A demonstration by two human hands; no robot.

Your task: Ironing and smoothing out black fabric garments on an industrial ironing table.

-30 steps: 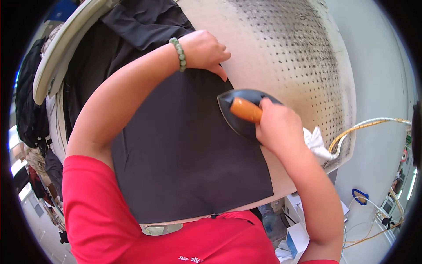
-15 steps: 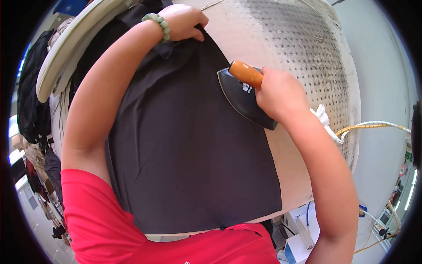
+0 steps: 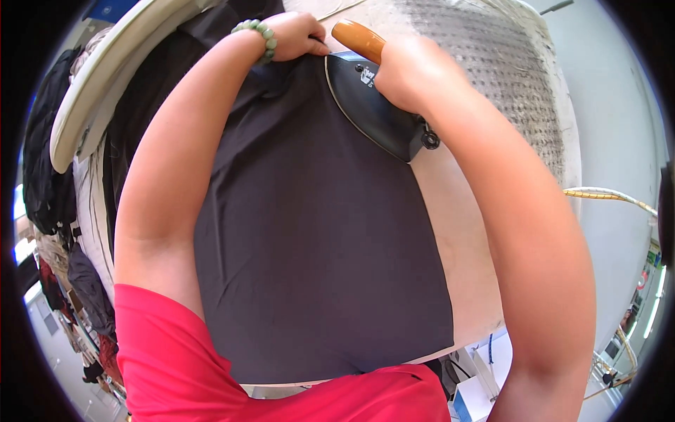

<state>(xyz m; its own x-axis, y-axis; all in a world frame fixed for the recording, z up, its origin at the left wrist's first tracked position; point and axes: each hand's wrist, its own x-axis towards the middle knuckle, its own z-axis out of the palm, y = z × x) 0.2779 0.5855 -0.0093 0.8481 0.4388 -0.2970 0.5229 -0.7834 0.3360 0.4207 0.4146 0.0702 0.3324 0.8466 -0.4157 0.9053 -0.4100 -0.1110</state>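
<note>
A dark grey-brown piece of cloth (image 3: 316,239) lies spread over the padded ironing table (image 3: 457,239), with some creases along its left part. My right hand (image 3: 418,74) is wrapped round the wooden handle of a black iron (image 3: 365,109). The iron rests flat on the cloth's upper right edge, its pointed tip toward the far side. Just beyond that tip, my left hand (image 3: 292,36), with a green bead bracelet at the wrist, pinches the edge of the cloth. Its fingertips nearly touch the iron's tip.
A pale, curved padded arm (image 3: 91,98) rises at the left of the table. Dark garments (image 3: 53,148) hang beyond it. A white-and-yellow hose (image 3: 612,199) runs off to the right. White boxy equipment (image 3: 481,387) stands below the table's near right edge.
The iron in my right hand has slid away from me and slightly left along the cloth's edge, up to my left hand. My left hand stays nearly in place.
</note>
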